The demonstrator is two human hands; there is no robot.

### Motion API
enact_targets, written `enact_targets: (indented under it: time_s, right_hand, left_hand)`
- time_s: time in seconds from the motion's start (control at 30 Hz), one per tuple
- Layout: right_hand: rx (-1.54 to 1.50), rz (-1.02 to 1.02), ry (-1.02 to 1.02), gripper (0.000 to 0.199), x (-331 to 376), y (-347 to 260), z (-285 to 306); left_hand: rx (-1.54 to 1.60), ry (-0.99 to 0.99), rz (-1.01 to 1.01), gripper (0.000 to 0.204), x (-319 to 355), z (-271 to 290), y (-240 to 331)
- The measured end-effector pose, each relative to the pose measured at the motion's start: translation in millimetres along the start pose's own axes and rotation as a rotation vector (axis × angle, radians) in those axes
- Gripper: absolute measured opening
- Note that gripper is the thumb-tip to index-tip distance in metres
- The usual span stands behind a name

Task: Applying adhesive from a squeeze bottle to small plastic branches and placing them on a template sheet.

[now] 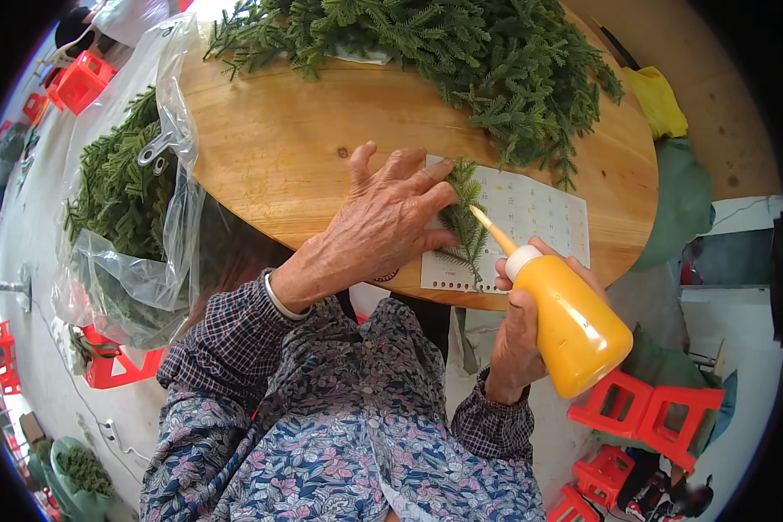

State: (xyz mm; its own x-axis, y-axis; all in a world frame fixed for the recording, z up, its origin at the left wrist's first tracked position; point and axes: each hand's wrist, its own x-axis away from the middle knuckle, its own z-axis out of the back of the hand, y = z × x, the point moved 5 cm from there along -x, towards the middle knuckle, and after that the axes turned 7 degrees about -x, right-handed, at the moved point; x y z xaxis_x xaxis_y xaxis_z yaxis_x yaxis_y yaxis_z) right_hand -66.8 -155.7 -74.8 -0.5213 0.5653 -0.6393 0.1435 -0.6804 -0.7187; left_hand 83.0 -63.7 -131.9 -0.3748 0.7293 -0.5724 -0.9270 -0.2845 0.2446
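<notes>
A short green artificial fir sprig (468, 228) lies over a white calendar sheet (552, 228) at the near edge of the table. My left hand (383, 204), palm down, has its thumb and fingertips against the sprig's left side, holding it; the little finger sticks out apart. In my right hand (518, 339) is a yellow squeeze bottle (574, 317), tilted so that its pointed nozzle comes down to the sprig from the right. The nozzle tip is at or just over the needles; whether it touches, I cannot tell.
A big heap of fir sprigs (496, 65) covers the far side of the wooden table (261, 130). To the left hangs a clear plastic bag (139, 291) of more sprigs, scissors (155, 148) at its rim. Red stools (644, 413) stand at lower right; a yellow cloth (657, 100) lies far right.
</notes>
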Motion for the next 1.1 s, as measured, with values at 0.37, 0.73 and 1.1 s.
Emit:
enact_targets:
  time_s: [0.37, 0.73, 1.1]
  right_hand:
    - [-0.036, -0.073, 0.017, 0.046, 1.3, 2.2, 1.4]
    - [0.112, -0.139, -0.083, 0.045, 0.4, -3.5, 8.6]
    - [0.062, -0.071, -0.066, 0.045, 2.7, -12.3, 11.3]
  left_hand:
    - [0.017, -0.060, 0.039, 0.034, -1.2, 1.7, 0.1]
    - [0.011, -0.015, 0.004, 0.037, -0.4, -2.1, -0.6]
    - [0.011, -0.013, 0.002, 0.037, -0.7, -3.0, 0.8]
